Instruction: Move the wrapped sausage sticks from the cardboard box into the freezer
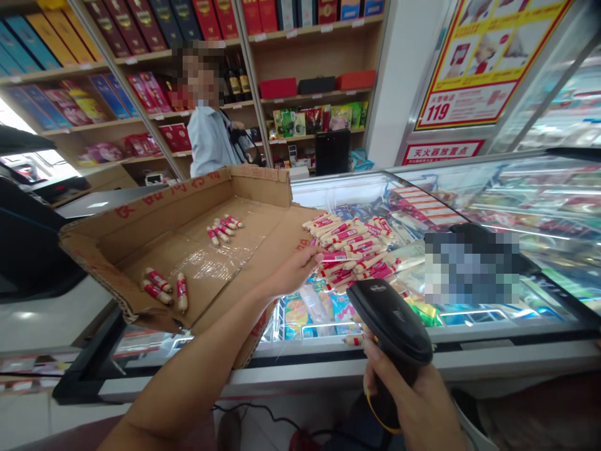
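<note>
In the head view, a pile of wrapped sausages (361, 241) with red and cream wrappers lies on the glass top of a chest freezer. My left hand (300, 266) reaches over the cardboard tray to the pile's near left side, its fingers pinched on the end of one sausage (335, 257) whose pale label faces up. My right hand (417, 401) is wrapped round the handle of a black barcode scanner (392, 319), which is held in front of the pile. Beside the scanner's head, a single sausage (353, 340) lies near the freezer's front edge.
The shallow cardboard tray (263, 228) rests tilted on the freezer's left end, with several sausages (224, 228) in two groups. The freezer's front rim (310, 369) runs across below. A person (211, 141) stands behind, before shelves of boxes. A blurred-out patch covers something at right.
</note>
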A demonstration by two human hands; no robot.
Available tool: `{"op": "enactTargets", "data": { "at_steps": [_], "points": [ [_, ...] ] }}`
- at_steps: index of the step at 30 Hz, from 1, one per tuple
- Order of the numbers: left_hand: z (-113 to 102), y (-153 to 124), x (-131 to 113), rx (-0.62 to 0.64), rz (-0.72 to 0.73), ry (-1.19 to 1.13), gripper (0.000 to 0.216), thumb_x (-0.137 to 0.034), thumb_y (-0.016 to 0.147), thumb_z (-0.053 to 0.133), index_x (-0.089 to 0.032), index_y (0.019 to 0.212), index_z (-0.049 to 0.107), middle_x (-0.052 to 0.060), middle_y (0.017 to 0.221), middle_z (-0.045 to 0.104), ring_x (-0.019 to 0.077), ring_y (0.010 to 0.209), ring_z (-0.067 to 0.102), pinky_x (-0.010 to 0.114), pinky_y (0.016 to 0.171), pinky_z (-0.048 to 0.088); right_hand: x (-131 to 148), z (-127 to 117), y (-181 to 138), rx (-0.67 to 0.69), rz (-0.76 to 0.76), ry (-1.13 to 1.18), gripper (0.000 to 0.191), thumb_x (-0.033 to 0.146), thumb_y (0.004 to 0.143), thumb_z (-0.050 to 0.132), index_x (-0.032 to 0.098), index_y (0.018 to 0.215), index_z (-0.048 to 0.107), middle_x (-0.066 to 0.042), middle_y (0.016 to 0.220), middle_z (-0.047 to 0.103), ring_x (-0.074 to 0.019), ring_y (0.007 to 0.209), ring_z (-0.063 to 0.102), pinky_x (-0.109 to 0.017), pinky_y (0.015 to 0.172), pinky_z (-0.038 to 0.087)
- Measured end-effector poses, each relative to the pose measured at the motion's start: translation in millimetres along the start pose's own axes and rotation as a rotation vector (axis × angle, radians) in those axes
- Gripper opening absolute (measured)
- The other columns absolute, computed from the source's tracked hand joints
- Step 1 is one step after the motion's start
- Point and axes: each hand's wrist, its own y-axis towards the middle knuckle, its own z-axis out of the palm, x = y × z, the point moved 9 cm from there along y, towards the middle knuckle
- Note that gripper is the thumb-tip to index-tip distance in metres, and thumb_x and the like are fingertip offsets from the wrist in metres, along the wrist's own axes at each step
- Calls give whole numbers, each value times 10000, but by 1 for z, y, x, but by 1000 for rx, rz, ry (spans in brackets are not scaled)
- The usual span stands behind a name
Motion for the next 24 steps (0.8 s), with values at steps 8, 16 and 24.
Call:
{"op": "enactTargets", "data": {
  "at_steps": [8,16,24],
  "points": [
    [-3,0,-2,-58,41,103,338,-435,947,431,-178,977,648,36,739,592,177,777,556,273,702,460,-14,9,6,69,41,-18,543,666,772,609,201,495,563,-18,467,548,-141,417,494,-236,382,371],
    [-3,1,-2,-48,78,195,323,-393,958,421,-160,986,643,68,921,657,176,852,578,278,788,466,-4,-1,6,145,-58,-38,454,611,809,605,201,622,662,-41,549,649,-196,550,619,-264,557,510],
    [-1,1,-2,-30,65,180,320,-362,963,406,-149,1018,638,75,935,657,174,856,584,278,788,471,7,-24,11,235,-42,-131,470,626,762,644,193,580,648,-26,521,627,-162,500,573,-244,502,466]
  ]
}}
